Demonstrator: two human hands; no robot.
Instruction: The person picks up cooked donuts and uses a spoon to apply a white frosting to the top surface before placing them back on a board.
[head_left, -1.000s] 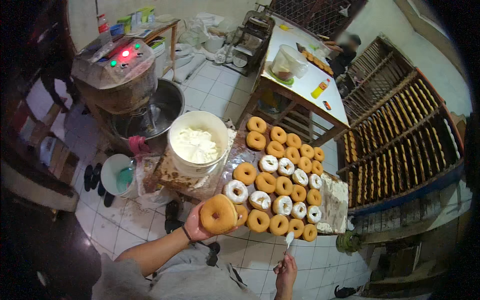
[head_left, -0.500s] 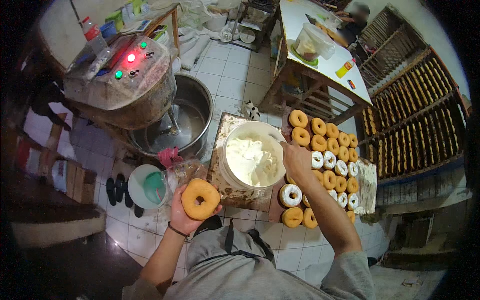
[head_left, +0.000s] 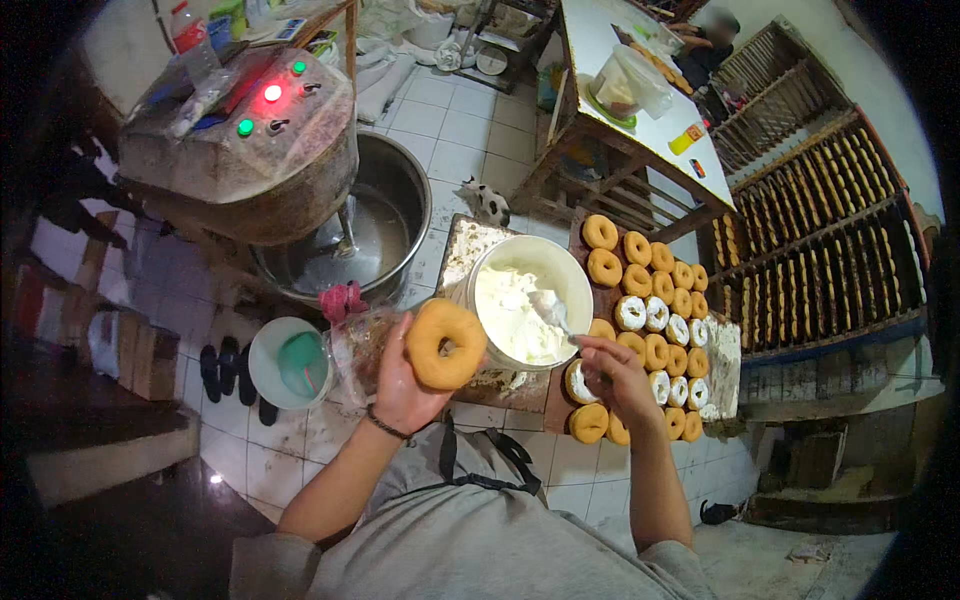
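In my left hand [head_left: 412, 378] is a plain golden doughnut [head_left: 428, 368], upright with its ringed face toward me; my fingers are behind it. The doughnut hangs beside a white bucket [head_left: 474, 318] of pale cream [head_left: 510, 310]. My right hand [head_left: 622, 378] pinches the handle end of a metal spoon [head_left: 548, 308], whose bowl rests in the cream at the bucket's right side. To the right, rows of doughnuts [head_left: 636, 248] lie on a board, several coated white [head_left: 631, 313] on top and the others plain.
At the left stands a mixer with a large steel bowl [head_left: 405, 165]. A white bucket with something green [head_left: 270, 365] sits on the floor near slippers [head_left: 229, 365]. A cat [head_left: 487, 203] is behind the cream. A person [head_left: 712, 50] works at the white table [head_left: 640, 140]; racks of baked goods [head_left: 820, 240] stand right.
My left hand has brought the doughnut up and right, closer to the bucket. My right hand has moved down and back, and the spoon now shows in the cream. The cat has shifted left.
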